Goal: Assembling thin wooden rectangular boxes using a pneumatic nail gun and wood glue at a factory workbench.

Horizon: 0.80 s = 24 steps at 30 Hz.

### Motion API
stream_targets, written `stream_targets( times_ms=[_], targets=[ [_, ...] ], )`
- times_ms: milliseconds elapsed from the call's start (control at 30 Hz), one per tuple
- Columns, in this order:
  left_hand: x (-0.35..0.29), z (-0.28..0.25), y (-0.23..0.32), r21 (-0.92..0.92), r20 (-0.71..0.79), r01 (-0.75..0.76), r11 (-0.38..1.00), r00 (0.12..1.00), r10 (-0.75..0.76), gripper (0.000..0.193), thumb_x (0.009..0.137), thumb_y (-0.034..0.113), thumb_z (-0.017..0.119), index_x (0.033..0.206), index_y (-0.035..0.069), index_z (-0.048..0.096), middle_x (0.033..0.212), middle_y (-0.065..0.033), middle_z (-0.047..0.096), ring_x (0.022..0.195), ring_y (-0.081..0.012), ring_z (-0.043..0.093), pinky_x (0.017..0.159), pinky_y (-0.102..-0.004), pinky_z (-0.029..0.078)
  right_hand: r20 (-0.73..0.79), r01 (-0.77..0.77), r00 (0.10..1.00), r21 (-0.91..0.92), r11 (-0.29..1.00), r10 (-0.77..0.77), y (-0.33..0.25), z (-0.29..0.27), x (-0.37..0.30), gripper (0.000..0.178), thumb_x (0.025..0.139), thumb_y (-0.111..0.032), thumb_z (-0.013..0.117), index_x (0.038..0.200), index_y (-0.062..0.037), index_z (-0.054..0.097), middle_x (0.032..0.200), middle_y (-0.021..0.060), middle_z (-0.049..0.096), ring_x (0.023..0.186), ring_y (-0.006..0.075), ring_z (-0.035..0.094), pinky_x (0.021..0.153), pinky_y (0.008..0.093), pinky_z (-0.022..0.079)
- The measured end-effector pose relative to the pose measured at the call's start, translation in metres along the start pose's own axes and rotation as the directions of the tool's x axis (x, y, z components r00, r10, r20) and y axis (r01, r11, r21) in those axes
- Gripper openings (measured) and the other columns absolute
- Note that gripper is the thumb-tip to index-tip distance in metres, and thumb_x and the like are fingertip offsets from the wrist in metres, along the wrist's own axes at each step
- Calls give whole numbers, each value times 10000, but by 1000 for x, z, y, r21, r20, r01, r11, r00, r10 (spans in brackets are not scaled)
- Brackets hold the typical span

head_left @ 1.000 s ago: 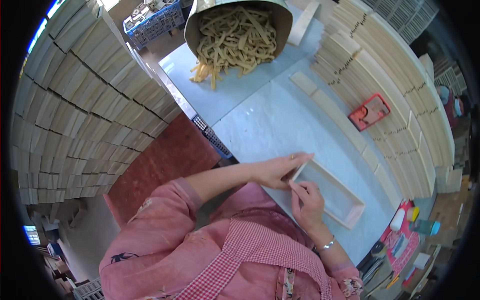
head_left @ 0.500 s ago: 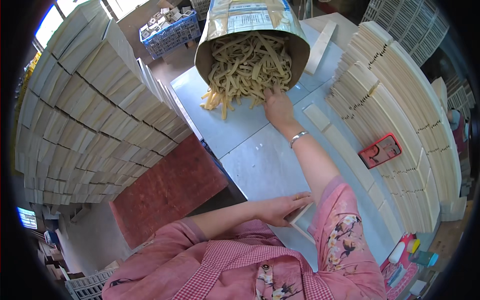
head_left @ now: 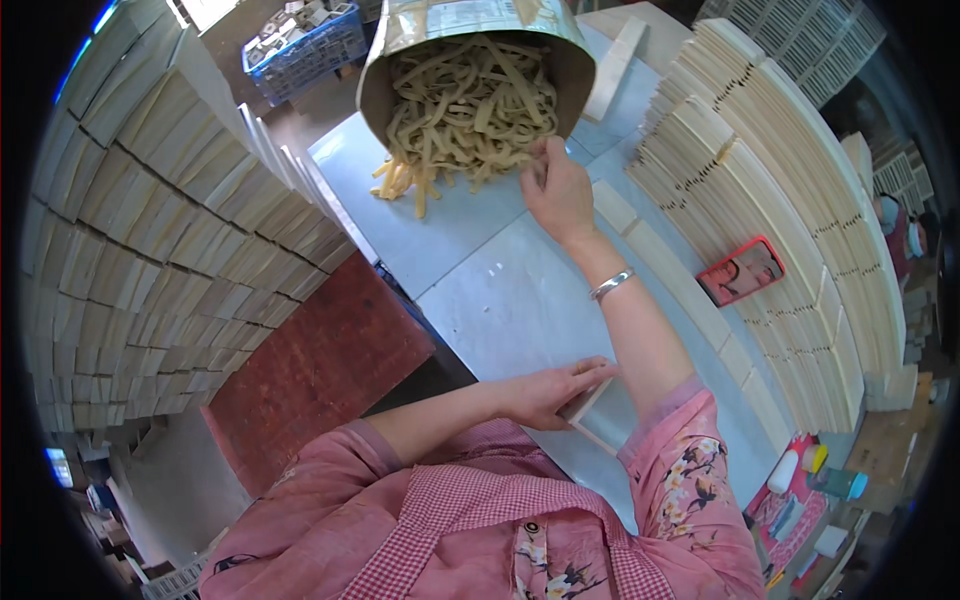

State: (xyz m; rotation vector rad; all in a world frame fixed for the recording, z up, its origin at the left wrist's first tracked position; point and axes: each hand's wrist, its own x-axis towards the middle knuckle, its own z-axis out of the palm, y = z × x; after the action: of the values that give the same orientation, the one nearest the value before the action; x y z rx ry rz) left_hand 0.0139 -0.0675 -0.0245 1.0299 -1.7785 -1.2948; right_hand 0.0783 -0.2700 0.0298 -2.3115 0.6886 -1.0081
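An open-mouthed sack [head_left: 577, 85] lies on the blue-grey tabletop, its mouth facing me. Tan, flat, looped bands [head_left: 470, 110] spill out of it, with a few yellower ones at the left front. My right hand [head_left: 560, 195], a silver bangle on its wrist, is at the right edge of the bands. Its thumb and fingers are pinched together; what is between them, if anything, is too small to make out. Near my body my left hand [head_left: 550, 396] grips the corner of a small pale wooden frame [head_left: 596, 438], partly hidden by the fingers and my right arm.
Tall stacks of pale wooden boards [head_left: 150, 230] rise on the left; more grooved boards [head_left: 790, 200] stand on the right, with a red-edged phone [head_left: 742, 270] against them. Wooden strips [head_left: 680, 270] lie along the table. A blue crate [head_left: 305, 52] and reddish board [head_left: 320, 360] are at left.
My right hand has drawn back slightly from among the bands, its fingers now pinched. My left hand stays on the frame. The whole view has shifted a little.
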Motion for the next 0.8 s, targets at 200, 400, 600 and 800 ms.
stream_targets(
  times_ms=[200, 400, 600, 800],
  targets=[
    [-1, -4, 1, 87, -66, -37, 996, 997, 43, 1054, 712, -7, 746, 1619, 102, 220, 1572, -202, 354, 1225, -392, 544, 991, -393, 482, 151, 179, 980, -372, 911, -130, 22, -88, -55, 139, 845, -70, 613, 965, -70, 683, 711, 57, 648, 599, 229, 574, 579, 304, 453],
    [4, -7, 9, 141, -21, 23, 990, 1000, -20, 1072, 734, -6, 761, 1627, 95, 175, 1563, -186, 362, 1043, -325, 570, 887, -365, 503, -11, -376, 925, 113, 920, 379, -11, -203, -146, 91, 920, -119, 631, 978, -57, 664, 685, 7, 608, 616, 115, 513, 586, 264, 409],
    [-4, 3, 2, 175, -74, 14, 985, 997, -1, 1132, 745, 1, 778, 1637, 97, 88, 1402, -191, 503, 860, -252, 569, 777, -334, 506, 75, -349, 929, -143, 926, 362, -2, -178, -204, 166, 931, -135, 537, 1058, -46, 598, 805, 159, 695, 678, 345, 630, 632, 430, 479],
    [-2, -1, 9, 172, -27, 249, 953, 968, -248, 1194, 739, -7, 786, 1641, 99, 10, 1110, -165, 627, 808, -234, 566, 743, -332, 496, 328, -280, 904, -24, 960, 272, -21, -159, -205, 180, 935, -104, 553, 1103, -50, 589, 795, 86, 685, 699, 276, 617, 664, 373, 477]
  ],
)
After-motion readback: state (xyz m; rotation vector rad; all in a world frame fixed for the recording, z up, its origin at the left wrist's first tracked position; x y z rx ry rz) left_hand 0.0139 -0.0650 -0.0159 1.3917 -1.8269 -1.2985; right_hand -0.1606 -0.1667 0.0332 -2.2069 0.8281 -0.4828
